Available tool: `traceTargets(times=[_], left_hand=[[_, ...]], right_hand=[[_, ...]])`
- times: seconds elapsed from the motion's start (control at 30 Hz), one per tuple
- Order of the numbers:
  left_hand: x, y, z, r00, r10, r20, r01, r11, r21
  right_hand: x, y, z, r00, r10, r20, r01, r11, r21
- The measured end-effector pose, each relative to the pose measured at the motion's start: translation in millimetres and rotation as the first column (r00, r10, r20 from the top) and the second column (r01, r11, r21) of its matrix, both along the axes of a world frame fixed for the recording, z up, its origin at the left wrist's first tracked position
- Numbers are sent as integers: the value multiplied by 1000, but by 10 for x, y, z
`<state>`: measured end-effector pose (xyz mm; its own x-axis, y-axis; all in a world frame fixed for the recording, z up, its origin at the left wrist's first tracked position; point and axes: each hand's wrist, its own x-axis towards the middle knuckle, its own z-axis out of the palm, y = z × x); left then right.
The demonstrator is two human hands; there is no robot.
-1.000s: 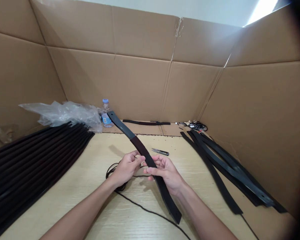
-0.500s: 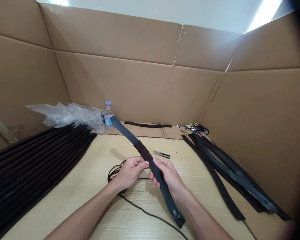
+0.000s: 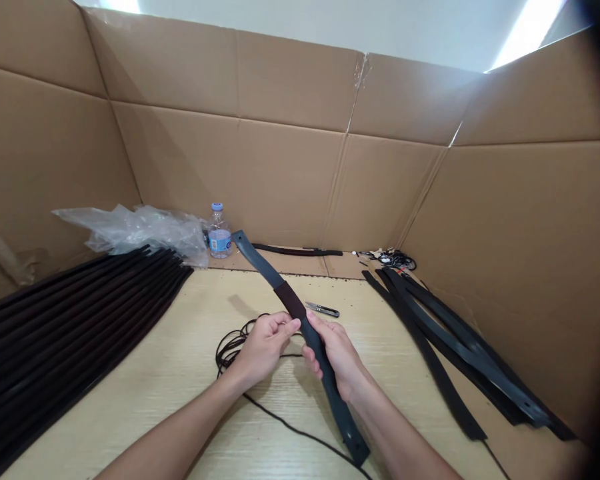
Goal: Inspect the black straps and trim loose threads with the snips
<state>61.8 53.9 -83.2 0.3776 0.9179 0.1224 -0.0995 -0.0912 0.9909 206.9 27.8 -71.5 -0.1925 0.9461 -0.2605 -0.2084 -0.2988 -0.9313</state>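
Dark strap (image 3: pixel 293 300) with brown wrapped section, held up off the desk, gripped closed in left hand (image 3: pixel 265 347) and right hand (image 3: pixel 336 357); thread snips (image 3: pixel 323 310) just beyond, black cord (image 3: pixel 230 353) below, strip stacks (image 3: pixel 70 333) (image 3: pixel 460 347) either side.

I am reading a single head-worn camera, facing forward and down, set close above the left hand (image 3: pixel 263 348) and right hand (image 3: pixel 336 355), taking in the desk (image 3: pixel 155 353) and the cardboard wall (image 3: pixel 280 180) beyond.
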Motion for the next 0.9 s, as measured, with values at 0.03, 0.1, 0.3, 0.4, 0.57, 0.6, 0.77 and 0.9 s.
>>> traceTargets(times=[0.03,0.1,0.3,0.4,0.57,0.6,0.77,0.9], left_hand=[[0,2,-1,1000,1,9,-1,1000,-10],[-15,14,3,999,11,44,-9,999,-41],[-126,83,18,984,44,172,-20,990,-137],[-151,78,23,981,-35,191,62,989,-136],[-143,38,40,980,-93,178,117,985,-126],[-143,37,42,981,-86,173,109,986,-125],[-140,44,27,987,-39,159,54,994,-94],[-95,28,-7,994,17,105,-11,998,-60]], right_hand=[[-4,2,-2,1000,-2,-12,2,1000,-5],[-5,13,-7,997,-5,-78,5,1000,5],[71,45,-22,948,100,-303,-56,987,152],[112,27,-24,953,171,-248,-135,979,156],[98,-24,-10,938,314,-145,-282,937,208],[83,-30,-9,939,310,-145,-272,933,236],[-2,-20,-20,958,241,-156,-193,943,273],[-38,-14,-14,979,150,-139,-131,982,135]])
